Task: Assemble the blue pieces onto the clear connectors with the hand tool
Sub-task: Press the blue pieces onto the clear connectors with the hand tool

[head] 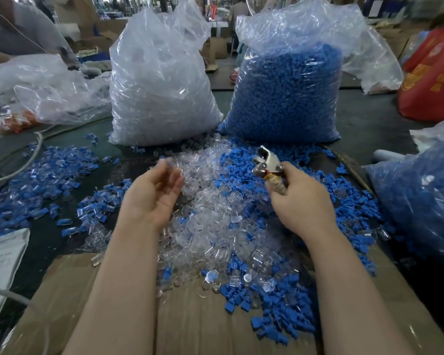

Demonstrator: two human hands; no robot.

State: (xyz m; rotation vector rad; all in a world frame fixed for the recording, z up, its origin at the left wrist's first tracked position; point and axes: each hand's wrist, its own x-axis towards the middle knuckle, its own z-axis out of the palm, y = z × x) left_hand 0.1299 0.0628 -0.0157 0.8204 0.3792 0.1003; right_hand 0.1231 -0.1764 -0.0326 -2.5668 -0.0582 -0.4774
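My right hand grips the metal hand tool above the loose heap — clear connectors mid-desk, blue pieces spilling toward the near edge. My left hand hovers palm up, fingers loosely curled — blurred, so whether it holds anything I cannot tell.

Dark green worktable, flattened cardboard sheet, cardboard boxes behind, red bag
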